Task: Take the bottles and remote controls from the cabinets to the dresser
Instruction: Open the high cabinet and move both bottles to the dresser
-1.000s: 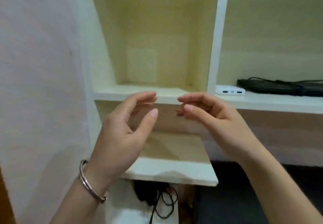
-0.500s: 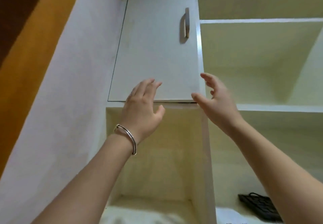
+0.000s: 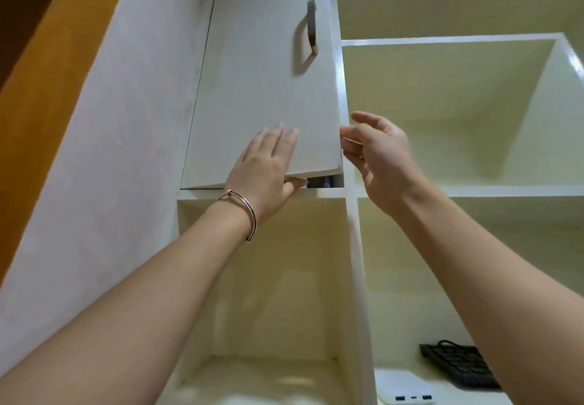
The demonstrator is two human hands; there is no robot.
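Note:
A white cabinet door (image 3: 262, 88) with a grey handle (image 3: 311, 26) hangs high on the left and stands slightly ajar. My left hand (image 3: 267, 172) grips its lower edge, fingers flat on the front and thumb under the rim. In the gap below the door something dark (image 3: 320, 181) shows; what it is cannot be told. My right hand (image 3: 377, 158) is open beside the door's right edge, fingertips near that edge. No bottle or remote control can be made out.
Open cream shelf compartments (image 3: 442, 113) lie to the right and below. A black keyboard (image 3: 458, 365) and a white power bank (image 3: 406, 390) rest on the lower right shelf. A white wall (image 3: 94, 183) and a wooden door frame (image 3: 28, 72) stand at the left.
The view swung up from the lower shelf to the upper cabinet. Both hands rose; my left hand took the door's lower edge and the door came slightly ajar.

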